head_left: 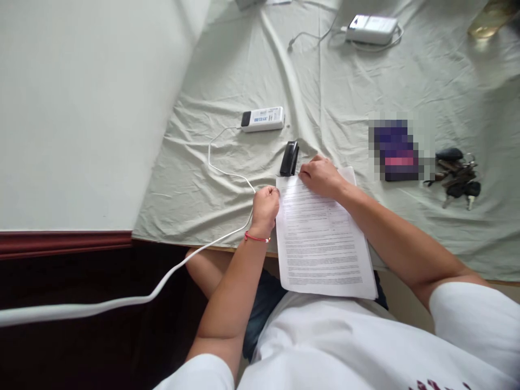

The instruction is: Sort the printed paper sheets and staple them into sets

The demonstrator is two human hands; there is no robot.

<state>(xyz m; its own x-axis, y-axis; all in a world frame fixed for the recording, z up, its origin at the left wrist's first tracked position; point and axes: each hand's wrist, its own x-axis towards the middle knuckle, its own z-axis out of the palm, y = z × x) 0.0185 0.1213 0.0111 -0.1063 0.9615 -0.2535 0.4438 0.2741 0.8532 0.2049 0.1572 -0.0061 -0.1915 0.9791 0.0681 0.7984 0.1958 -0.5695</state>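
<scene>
While the left hand closes its grip on the left edge of the printed sheets, near their top corner, the fingers curl inward and a red cord circles the wrist. The right hand rests palm down on the top edge of the same sheets, fingers bent and pressing the paper; whether anything is pinched under them cannot be told. The sheets lie as a stack with dense printed text facing up, the upper part on the worktop and the lower part overhanging its near edge above the person's lap.

Just beyond the top left corner of the sheets, a black stapler lies on the cloth, close to the right hand's fingertips but not clearly touching them. Farther back sits a white power bank with a dark end; a thin white cable runs from it in a loop toward the left hand and off the worktop edge.

To the right, well apart from the sheets, a dark blurred object lies beside a bunch of keys. At the far edge, a second white device with its own cable rests on the wrinkled pale green cloth covering the worktop.
</scene>
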